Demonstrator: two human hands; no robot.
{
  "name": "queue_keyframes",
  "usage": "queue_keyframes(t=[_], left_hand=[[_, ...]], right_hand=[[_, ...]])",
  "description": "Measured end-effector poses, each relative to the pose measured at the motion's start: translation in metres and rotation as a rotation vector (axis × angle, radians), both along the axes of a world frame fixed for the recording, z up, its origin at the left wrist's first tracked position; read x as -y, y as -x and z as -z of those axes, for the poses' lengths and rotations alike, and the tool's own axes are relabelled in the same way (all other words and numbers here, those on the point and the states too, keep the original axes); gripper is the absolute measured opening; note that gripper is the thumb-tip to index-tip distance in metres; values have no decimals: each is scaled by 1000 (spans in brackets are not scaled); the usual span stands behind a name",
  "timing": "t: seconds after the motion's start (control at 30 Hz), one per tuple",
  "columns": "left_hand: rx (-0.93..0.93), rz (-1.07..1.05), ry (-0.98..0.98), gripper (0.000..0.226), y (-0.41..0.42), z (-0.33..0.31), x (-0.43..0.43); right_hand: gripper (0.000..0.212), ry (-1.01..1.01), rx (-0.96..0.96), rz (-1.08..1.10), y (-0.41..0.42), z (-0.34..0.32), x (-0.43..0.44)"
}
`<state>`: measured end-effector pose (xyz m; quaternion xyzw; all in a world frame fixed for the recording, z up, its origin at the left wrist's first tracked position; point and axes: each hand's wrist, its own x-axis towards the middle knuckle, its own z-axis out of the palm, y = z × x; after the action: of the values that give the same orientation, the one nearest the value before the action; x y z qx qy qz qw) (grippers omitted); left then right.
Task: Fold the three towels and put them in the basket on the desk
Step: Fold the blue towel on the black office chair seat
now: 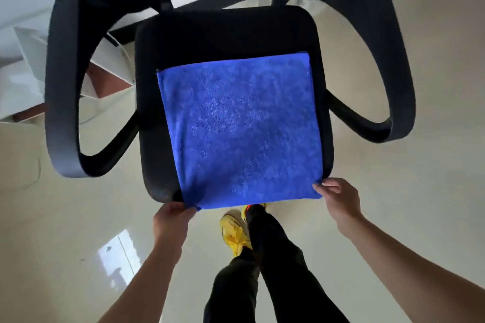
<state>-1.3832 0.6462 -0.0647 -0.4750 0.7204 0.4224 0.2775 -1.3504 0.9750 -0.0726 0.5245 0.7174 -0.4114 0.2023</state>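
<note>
The person's forearms are bare from the bottom edge of the view up to the wrists, with no sleeve, watch or ring showing on either. The left hand (pixel 172 220) and the right hand (pixel 338 199) are both ungloved. Below and between the hands, the legs are in loose black trousers (pixel 265 270) that fall to the ankles. The shoes (pixel 233 233) are bright yellow, with yellow laces and a touch of red at the collar of the farther one.
</note>
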Motion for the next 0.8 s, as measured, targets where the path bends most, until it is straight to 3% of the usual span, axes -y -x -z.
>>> queue_keyframes(t=[0.13,0.3,0.53,0.67,0.8], left_hand=[[-12,64,-84,26,-7,-2,9],[-34,179,-133,19,-14,11,22],[96,216,-233,11,-19,21,35],[171,135,-306,7,-31,11,38],[157,-54,-428,2,-50,-17,35]], right_hand=[[19,11,-5,-13,-3,-4,0],[31,99,60,-43,-13,0,-6],[24,319,13,147,-38,3,-24],[31,369,-57,299,-50,-14,-24],[13,369,-94,380,-61,-42,-15]])
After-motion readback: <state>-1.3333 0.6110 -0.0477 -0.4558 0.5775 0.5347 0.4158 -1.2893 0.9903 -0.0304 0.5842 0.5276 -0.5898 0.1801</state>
